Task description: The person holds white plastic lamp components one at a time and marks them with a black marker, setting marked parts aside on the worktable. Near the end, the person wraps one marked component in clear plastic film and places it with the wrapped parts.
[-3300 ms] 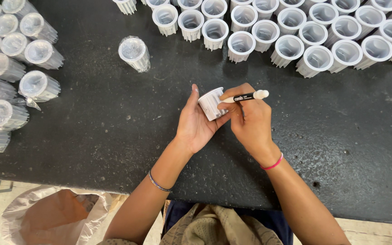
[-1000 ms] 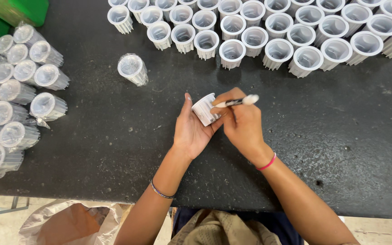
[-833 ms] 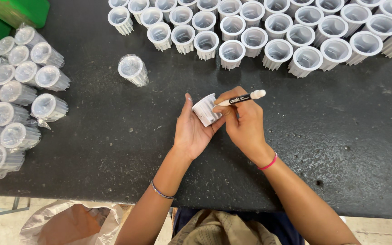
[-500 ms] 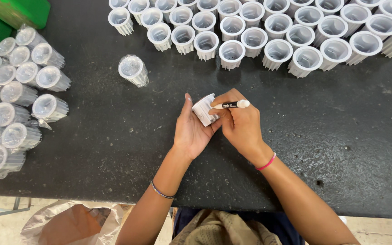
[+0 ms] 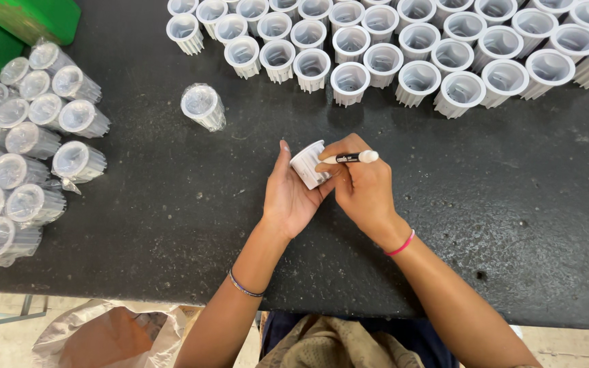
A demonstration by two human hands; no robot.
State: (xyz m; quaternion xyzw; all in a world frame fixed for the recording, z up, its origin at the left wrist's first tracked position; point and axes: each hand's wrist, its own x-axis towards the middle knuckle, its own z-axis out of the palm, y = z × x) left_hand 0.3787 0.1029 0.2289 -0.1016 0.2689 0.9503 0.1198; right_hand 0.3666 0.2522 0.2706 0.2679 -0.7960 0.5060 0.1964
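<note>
The person sits at the near edge of a black worktop (image 5: pixel 138 204), both forearms reaching over it. The left hand (image 5: pixel 289 194) lies palm up near the middle of the worktop, its fingers partly open and curled under a white ribbed cup (image 5: pixel 308 163), which rests tilted on the fingertips with the thumb against its lower side. The cup is held just clear of the worktop, about midway between the near and far edges. The right hand (image 5: pixel 363 187) is just beside it, fingers closed in a writing grip on a marker (image 5: pixel 350 158). The marker lies almost level, its white end pointing right and its tip at the cup's side; whether the tip touches cannot be told. A pink band (image 5: pixel 401 244) sits on the right wrist and a dark bangle (image 5: pixel 243 285) on the left forearm.

Along the far edge stand rows of bare cups (image 5: pixel 403 48), upright, mouths up, packed close together. Near the left edge lies a group of wrapped cups (image 5: pixel 28 157) in clear film, on their sides. One single wrapped cup (image 5: pixel 202 105) lies apart, between that group and the rows. A green bin (image 5: pixel 22 20) occupies the far left corner. Below the near edge, a clear bag (image 5: pixel 110 334) sits on the floor.
</note>
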